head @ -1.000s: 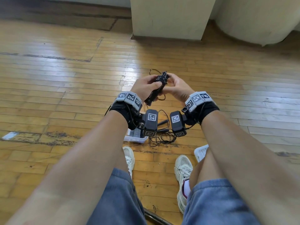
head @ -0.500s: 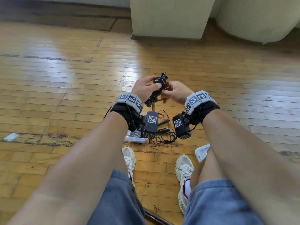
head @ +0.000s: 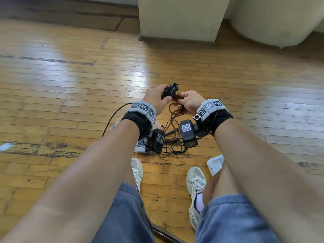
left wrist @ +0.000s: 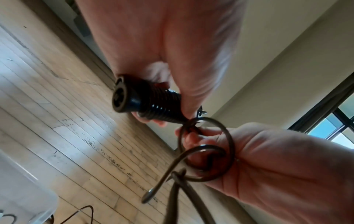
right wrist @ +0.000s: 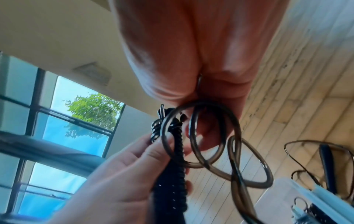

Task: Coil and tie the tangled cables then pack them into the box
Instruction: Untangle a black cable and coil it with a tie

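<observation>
Worn wooden floorboards (head: 70, 95) stretch out under us, with a pale square pillar (head: 180, 18) at the far edge and a window (right wrist: 47, 121) showing a green tree in the right wrist view.

We sit with both forearms reaching out over our knees, hands raised together above the floor. Our left hand (head: 157, 98) grasps a black spiral cable (head: 168, 92): the fingers and thumb curl round its tightly wound body, and in the left wrist view its round end (left wrist: 119, 94) points back toward the camera. Our right hand (head: 190, 102) is just beside the left, its fingers curled round loops of a thin brown cable (left wrist: 210, 153). That cable makes a few open rings against the right palm, and its strands hang down between the two wrists. One loop passes across the narrow end of the spiral cable, where the two hands nearly touch; whether it is wound round it we cannot tell.

On the floor below the hands lies a loose tangle of thin dark cables (head: 172, 148). Just beside it, mostly hidden behind our left wrist camera, stands a clear plastic box (head: 140, 146); the right wrist view shows something dark inside it. A white lid (head: 215, 163) lies by our right shoe (head: 195, 183).
</observation>
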{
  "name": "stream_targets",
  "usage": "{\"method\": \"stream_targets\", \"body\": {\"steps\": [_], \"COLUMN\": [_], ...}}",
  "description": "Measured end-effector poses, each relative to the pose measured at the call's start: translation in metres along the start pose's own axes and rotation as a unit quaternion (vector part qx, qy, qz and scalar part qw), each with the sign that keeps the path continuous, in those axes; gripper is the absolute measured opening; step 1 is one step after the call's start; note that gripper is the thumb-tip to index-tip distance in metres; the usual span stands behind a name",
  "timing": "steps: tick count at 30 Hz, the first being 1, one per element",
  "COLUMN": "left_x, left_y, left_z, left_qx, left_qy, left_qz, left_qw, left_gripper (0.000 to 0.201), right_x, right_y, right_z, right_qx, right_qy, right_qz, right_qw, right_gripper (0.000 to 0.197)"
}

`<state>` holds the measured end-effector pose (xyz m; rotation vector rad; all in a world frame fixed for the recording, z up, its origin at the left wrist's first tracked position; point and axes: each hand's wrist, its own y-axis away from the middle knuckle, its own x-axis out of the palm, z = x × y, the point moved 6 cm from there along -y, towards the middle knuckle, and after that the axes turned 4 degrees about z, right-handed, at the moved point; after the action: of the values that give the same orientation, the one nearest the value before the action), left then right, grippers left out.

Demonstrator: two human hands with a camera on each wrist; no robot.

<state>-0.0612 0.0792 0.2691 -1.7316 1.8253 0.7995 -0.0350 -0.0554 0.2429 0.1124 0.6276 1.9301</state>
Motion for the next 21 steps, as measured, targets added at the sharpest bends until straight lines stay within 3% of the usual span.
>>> {"method": "stream_targets", "body": {"steps": [8,13,17,21], "left_x": [-0.002,-0.003,-0.003,0.000], "left_y": [0.002,0.003,0.000,-0.002], "left_z": [0.009,0.008,0.015,0.017], "left_qx": [0.001,0.013,-0.015,-0.032], "left_qy": [0.022,0.076,0.103,0.103], "left_qz": [-0.014,-0.069,-0.093,-0.090], "left_qw": [1.000,0.995,0.990,0.990], "left_gripper": [0.044,0.047,0.043,0.043], "right_x": [0.001,-0.004,0.000,0.003], "right_y": [0.007,0.009,0.008,0.006], "right_z": [0.010,0.019,0.017,0.017], "right_qx": [0.001,-0.047,-0.036,-0.036], "right_qy": [0.176,0.323,0.338,0.328], "right_qz": [0.005,-0.026,-0.002,-0.038], "right_qw": [0.984,0.945,0.941,0.943], "right_gripper": [0.023,0.030,0.033,0.028]}}
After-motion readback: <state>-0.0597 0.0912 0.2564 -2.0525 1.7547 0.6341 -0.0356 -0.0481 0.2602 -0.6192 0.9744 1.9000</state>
